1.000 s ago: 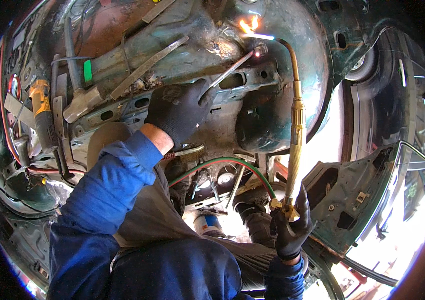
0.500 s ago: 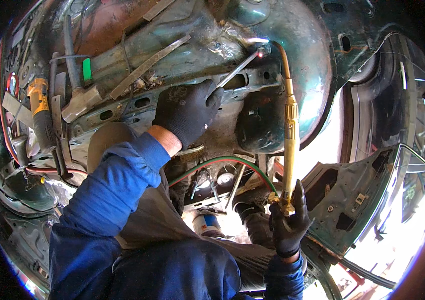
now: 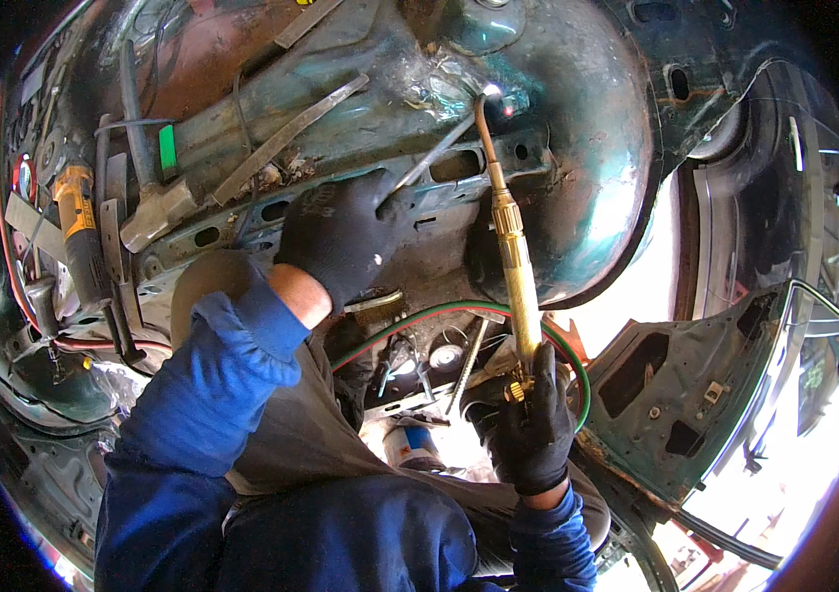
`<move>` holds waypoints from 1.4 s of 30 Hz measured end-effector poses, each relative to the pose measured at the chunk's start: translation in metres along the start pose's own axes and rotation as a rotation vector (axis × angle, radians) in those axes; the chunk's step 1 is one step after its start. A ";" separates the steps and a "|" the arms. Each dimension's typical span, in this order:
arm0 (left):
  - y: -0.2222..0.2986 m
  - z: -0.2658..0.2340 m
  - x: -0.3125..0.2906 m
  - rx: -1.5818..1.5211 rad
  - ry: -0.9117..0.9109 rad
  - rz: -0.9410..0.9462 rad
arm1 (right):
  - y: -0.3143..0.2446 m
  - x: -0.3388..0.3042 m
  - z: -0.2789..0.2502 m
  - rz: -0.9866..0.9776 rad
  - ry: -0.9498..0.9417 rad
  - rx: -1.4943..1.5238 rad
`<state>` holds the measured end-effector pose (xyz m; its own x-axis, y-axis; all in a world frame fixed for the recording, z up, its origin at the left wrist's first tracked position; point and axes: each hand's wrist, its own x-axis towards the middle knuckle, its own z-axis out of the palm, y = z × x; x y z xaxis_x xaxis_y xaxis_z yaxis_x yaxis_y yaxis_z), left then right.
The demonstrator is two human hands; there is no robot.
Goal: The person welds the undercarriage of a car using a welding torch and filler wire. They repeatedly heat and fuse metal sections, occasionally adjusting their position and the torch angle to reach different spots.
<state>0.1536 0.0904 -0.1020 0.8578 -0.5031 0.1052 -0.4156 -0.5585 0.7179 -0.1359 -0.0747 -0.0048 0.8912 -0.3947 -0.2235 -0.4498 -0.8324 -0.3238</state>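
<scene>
My left hand [image 3: 332,235], in a black work glove, is closed round a thin silver metal rod [image 3: 437,152]. The rod slants up and right over the dark green car body [image 3: 577,148], its far end beside the torch tip. My right hand [image 3: 535,429], gloved alike, grips the lower end of a brass gas torch [image 3: 515,247] near its valve knobs. From there the torch rises, leaning slightly left, to a bent copper tip with a bright white glow at its mouth. Beside the tip lies a scraped, shiny metal patch [image 3: 434,84].
Red and green hoses [image 3: 409,321] arc between my hands. A hammer [image 3: 158,202], a flat metal bar [image 3: 291,138] and a yellow-and-black power tool [image 3: 79,227] lie on the body at left. At lower right stands a bare door panel [image 3: 681,395]; a can [image 3: 411,446] sits below.
My right hand has swung the torch left, so its tip now sits close to the scraped patch. My left hand has drawn the rod a little down and left.
</scene>
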 end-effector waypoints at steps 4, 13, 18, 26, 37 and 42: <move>-0.003 -0.024 0.008 0.225 -0.066 -0.026 | -0.007 0.000 -0.002 0.026 0.061 0.156; -0.040 -0.033 0.016 0.673 -0.039 0.066 | -0.008 -0.043 -0.035 0.083 0.205 0.539; -0.042 -0.039 0.028 0.728 -0.176 0.042 | 0.011 -0.097 -0.030 0.153 0.332 0.598; -0.057 -0.140 0.032 0.142 -0.111 0.245 | 0.035 -0.145 -0.027 0.242 0.312 0.710; -0.107 -0.162 -0.172 -0.321 -0.217 -0.442 | 0.042 -0.189 -0.030 0.415 0.315 0.992; -0.187 -0.158 -0.280 0.434 -0.132 0.026 | 0.030 -0.196 -0.042 0.511 0.281 1.023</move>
<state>0.0385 0.4400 -0.1567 0.8111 -0.5848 0.0101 -0.5489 -0.7551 0.3586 -0.3221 -0.0385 0.0678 0.5174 -0.7707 -0.3719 -0.4821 0.0965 -0.8708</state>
